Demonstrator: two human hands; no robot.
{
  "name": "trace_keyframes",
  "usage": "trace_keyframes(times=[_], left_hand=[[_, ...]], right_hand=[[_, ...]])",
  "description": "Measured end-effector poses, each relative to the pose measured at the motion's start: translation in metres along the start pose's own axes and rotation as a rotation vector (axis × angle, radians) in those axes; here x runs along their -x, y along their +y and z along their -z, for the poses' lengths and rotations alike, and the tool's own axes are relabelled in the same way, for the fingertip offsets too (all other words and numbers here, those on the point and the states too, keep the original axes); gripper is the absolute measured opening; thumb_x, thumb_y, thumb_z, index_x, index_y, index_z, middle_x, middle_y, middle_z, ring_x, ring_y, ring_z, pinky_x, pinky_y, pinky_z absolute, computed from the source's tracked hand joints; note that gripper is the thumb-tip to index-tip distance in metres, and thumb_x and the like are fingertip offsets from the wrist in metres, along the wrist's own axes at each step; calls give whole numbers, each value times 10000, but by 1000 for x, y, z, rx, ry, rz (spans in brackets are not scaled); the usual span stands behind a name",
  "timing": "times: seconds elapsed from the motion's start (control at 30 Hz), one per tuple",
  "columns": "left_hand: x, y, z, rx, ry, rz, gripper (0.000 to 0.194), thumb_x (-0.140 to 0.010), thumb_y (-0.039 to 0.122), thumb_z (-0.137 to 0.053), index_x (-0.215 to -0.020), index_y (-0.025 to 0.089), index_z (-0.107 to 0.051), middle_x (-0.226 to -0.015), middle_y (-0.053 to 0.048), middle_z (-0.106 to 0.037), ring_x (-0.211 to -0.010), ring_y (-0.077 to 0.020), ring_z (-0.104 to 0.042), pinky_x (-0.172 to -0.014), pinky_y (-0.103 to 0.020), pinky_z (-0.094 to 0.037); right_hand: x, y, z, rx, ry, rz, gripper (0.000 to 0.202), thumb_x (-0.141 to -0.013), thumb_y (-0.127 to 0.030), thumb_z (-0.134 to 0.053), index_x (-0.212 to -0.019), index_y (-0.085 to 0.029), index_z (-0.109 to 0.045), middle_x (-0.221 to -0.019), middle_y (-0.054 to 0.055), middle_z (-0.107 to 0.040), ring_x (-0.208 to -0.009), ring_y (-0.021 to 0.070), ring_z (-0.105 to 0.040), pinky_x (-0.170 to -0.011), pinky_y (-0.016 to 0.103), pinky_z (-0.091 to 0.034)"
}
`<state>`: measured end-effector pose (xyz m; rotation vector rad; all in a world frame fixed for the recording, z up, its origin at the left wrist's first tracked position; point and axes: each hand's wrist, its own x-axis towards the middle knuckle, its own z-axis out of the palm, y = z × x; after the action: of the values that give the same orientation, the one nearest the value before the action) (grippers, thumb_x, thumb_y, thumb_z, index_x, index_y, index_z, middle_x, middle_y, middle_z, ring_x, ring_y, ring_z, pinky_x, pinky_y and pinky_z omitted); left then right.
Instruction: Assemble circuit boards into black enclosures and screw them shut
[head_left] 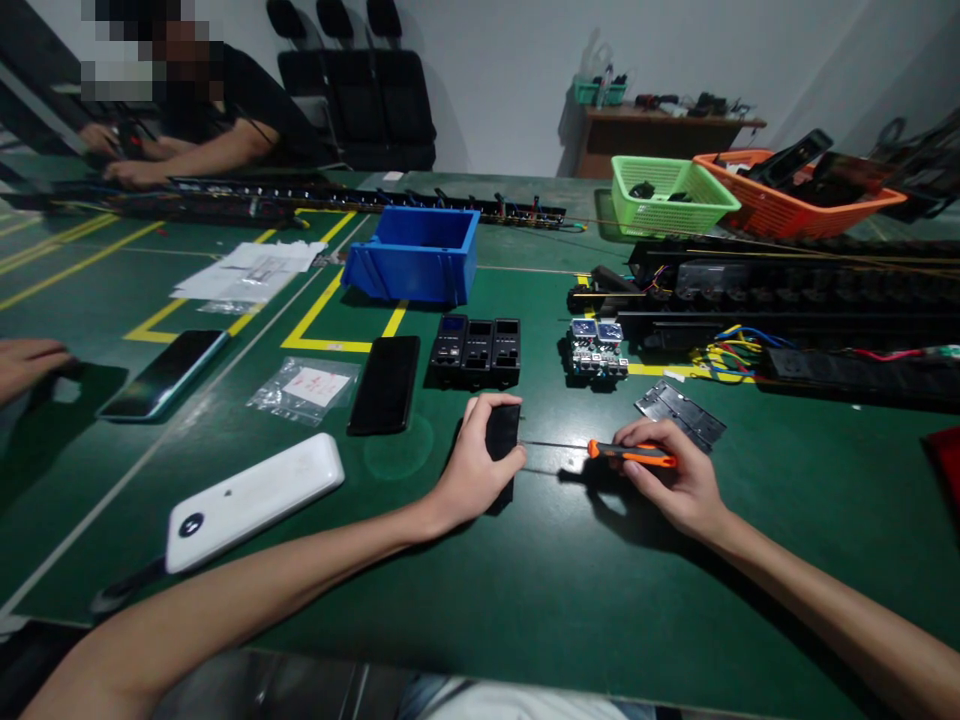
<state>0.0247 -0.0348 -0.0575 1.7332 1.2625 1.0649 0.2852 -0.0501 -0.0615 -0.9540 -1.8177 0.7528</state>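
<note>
My left hand (480, 455) is closed around a small black plastic housing (504, 435), holding it on edge at the green table. In my right hand (671, 470) is a screwdriver (634, 454) with an orange and black handle. Its thin shaft points left, and the tip meets the right side of the housing. Just behind stands a row of black modules (476, 350) with small windows. Right of it sit circuit boards (597, 350) with two small displays. A flat dark cover plate (681, 412) lies beyond my right hand.
Left of my hands lie a black phone (384, 385), a plastic bag with a label (304, 388), a white power bank (255, 502) and another phone (166, 375). A blue bin (412, 258) stands behind. Long black rails with wires (750, 290) and baskets (671, 200) fill the right. Another person (217, 120) works far left.
</note>
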Motion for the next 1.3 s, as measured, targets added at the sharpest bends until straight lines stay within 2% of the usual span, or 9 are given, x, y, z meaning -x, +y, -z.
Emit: trace_keyframes(times=[0.4,0.63,0.87,1.07,1.3], left_hand=[[1,-1,-1,-12,18,-58,484,-733,131,-636,-1183,241,-494,-1112,-49,-508,-1069,-214,-527,-972,-373,-404],[0,-2,-2,-22,13,-42,475,-739,101,-596,-1181,234,-484,-1101,-47,-492,-1043,-198,-523,-953,-357,-409],[0,-1,-2,-18,26,-21,476,-730,103,-595,-1175,240,-496,-1088,-42,-497,-1024,-202,-524,-933,-359,-417],[-1,-1,-2,-19,24,-16,475,-734,95,-592,-1174,241,-490,-1088,-43,-490,-1015,-197,-523,-925,-351,-421],[0,-1,-2,-20,18,-6,480,-736,97,-594,-1183,235,-487,-1089,-42,-494,-1001,-196,-525,-906,-344,-427]], right_hand=[[1,1,2,-3,-27,-22,136,-881,-254,-615,-1000,-226,-555,-918,73,-613,-842,218,-623,-704,345,-539],[5,5,3,-134,-58,-119,152,-890,-224,-607,-1014,-229,-520,-939,43,-565,-662,151,-630,-607,298,-523],[5,6,2,-216,-56,-172,146,-892,-241,-611,-997,-238,-510,-932,37,-564,-586,134,-614,-544,294,-522],[5,7,1,-287,-55,-189,141,-897,-218,-609,-993,-247,-510,-924,31,-589,-565,129,-619,-507,281,-523],[6,7,0,-248,-39,-214,130,-885,-208,-636,-971,-236,-543,-833,24,-671,-496,139,-645,-453,269,-529]])
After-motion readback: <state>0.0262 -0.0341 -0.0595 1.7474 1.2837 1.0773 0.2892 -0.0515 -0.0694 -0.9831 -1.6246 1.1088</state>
